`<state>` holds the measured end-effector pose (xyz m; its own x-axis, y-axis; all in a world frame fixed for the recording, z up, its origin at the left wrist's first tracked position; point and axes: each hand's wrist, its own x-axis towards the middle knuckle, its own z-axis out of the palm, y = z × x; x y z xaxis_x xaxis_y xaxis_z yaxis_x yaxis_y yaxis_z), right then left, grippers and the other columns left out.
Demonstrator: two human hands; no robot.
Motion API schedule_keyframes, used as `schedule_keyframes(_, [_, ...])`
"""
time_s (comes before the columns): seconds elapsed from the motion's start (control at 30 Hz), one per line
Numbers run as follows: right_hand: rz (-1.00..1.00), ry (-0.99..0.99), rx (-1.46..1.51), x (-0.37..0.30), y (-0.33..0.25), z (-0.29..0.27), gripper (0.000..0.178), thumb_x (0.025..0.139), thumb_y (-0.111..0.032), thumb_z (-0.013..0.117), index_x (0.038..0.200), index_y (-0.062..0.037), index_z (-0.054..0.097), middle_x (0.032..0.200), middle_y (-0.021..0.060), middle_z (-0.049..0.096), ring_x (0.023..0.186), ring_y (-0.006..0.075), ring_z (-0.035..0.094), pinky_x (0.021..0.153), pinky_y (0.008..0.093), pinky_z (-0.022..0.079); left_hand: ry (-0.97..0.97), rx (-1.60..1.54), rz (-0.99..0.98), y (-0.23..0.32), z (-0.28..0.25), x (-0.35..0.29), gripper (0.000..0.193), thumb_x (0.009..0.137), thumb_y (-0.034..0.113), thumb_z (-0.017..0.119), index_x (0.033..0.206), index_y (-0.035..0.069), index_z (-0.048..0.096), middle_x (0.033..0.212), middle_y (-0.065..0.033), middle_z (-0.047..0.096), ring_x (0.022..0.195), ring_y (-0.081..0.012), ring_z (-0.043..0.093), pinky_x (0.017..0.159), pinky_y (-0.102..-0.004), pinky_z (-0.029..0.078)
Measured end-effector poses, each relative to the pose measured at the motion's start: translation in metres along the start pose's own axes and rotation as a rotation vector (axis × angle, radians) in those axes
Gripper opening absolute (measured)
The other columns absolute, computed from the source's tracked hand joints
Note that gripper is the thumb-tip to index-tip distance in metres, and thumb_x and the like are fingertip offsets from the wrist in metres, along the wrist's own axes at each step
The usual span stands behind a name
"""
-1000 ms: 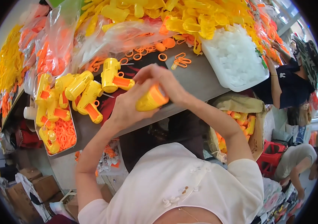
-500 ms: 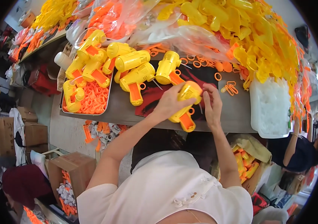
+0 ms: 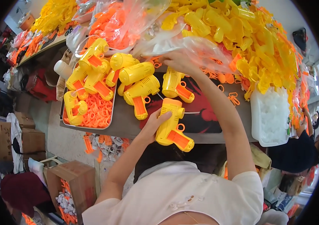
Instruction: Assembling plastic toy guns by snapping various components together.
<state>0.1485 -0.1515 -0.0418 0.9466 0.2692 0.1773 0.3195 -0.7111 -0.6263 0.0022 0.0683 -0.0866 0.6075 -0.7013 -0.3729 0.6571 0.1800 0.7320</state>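
Note:
My left hand (image 3: 155, 122) is closed around the body of a yellow toy gun (image 3: 167, 127) with an orange-filled grip and an orange ring by the trigger. It is held over the table's near edge, grip pointing to the lower right. My right hand (image 3: 177, 62) reaches across to some small orange pieces (image 3: 155, 61) behind the standing guns. Its fingertips are blurred and partly hidden, so their hold is unclear. Below that hand stands another yellow toy gun (image 3: 172, 83), and several more, such as this yellow toy gun (image 3: 140, 92), lie to its left.
On the left, a tray (image 3: 111, 119) holds orange pieces with yellow guns piled over it. A white bin (image 3: 256, 123) of translucent parts is at the right. Yellow shells (image 3: 238, 30) heap along the back beside clear plastic bags (image 3: 182, 47). A cardboard box (image 3: 80, 183) stands on the floor.
My left hand has brought the toy gun nearer and left, turning it. The right hand has left the gun and stretched far over to the orange pieces at the back.

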Motion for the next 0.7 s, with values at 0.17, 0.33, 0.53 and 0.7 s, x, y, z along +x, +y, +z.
schedule_keyframes(0.17, [0.152, -0.012, -0.449, 0.055, 0.001, 0.009, 0.047, 0.077, -0.009, 0.048, 0.123, -0.0013, 0.057, 0.118, 0.022, 0.06, 0.107, 0.0331, 0.059, 0.092, 0.0372, 0.046, -0.009, -0.012, 0.064, 0.003, -0.017, -0.018, 0.046, 0.09, 0.021, 0.058, 0.128, -0.001, 0.045, 0.114, -0.0164, 0.061, 0.101, -0.025, 0.064, 0.086, -0.0374, 0.054])
schedule_keyframes(0.33, [-0.076, 0.287, -0.108, 0.076, 0.066, -0.02, 0.046, 0.076, 0.006, 0.046, 0.121, 0.0006, 0.055, 0.106, 0.0158, 0.064, 0.103, 0.0316, 0.059, 0.089, 0.0349, 0.048, -0.175, -0.013, 0.055, 0.01, -0.013, -0.008, 0.057, 0.085, 0.027, 0.065, 0.13, -0.001, 0.043, 0.121, -0.0179, 0.059, 0.106, -0.0264, 0.062, 0.088, -0.0375, 0.052])
schedule_keyframes(0.53, [0.03, -0.373, -0.553, 0.079, 0.056, -0.008, 0.038, 0.085, -0.01, 0.055, 0.123, -0.0073, 0.055, 0.103, 0.0141, 0.064, 0.101, 0.0283, 0.06, 0.087, 0.0356, 0.048, -0.308, -0.15, 0.039, 0.03, 0.014, 0.035, 0.065, 0.085, 0.025, 0.067, 0.138, 0.001, 0.037, 0.121, -0.0121, 0.058, 0.106, -0.019, 0.06, 0.09, -0.0333, 0.05])
schedule_keyframes(0.7, [0.138, -0.234, -0.617, 0.074, 0.031, 0.019, 0.033, 0.085, -0.023, 0.06, 0.115, -0.0082, 0.061, 0.105, 0.014, 0.066, 0.102, 0.0296, 0.061, 0.089, 0.0393, 0.048, -0.237, 0.001, 0.098, 0.042, 0.027, 0.058, 0.068, 0.084, 0.019, 0.07, 0.14, 0.003, 0.036, 0.121, -0.0104, 0.057, 0.106, -0.017, 0.059, 0.091, -0.0334, 0.049])
